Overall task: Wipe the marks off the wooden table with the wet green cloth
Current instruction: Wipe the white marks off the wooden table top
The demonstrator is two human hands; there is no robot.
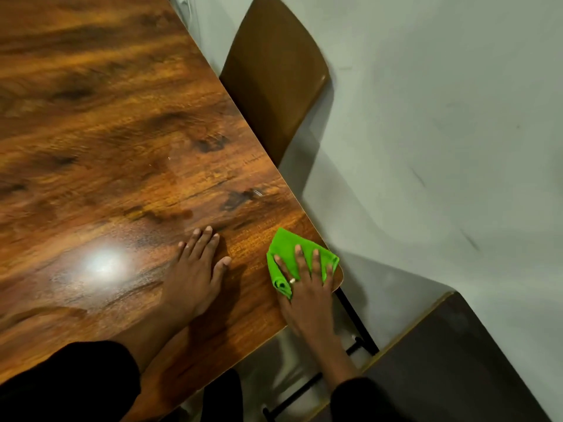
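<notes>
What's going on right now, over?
Right hand flat on green cloth at table corner. Left hand flat on bare wood. Nothing in the way.

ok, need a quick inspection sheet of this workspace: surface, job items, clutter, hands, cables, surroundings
Surface: wooden table, glossy, with a bright light glare; a small pale mark near its right edge.
Job's things: green cloth, crumpled, at the table's near right corner.
Clutter: nothing seen.
Hands: right hand pressed flat on the cloth, fingers spread; left hand flat on bare tabletop, apart from the cloth.
Cables: nothing seen.
Surroundings: brown chair at the table's right side, another chair at lower right, pale floor with scuffs.
</notes>
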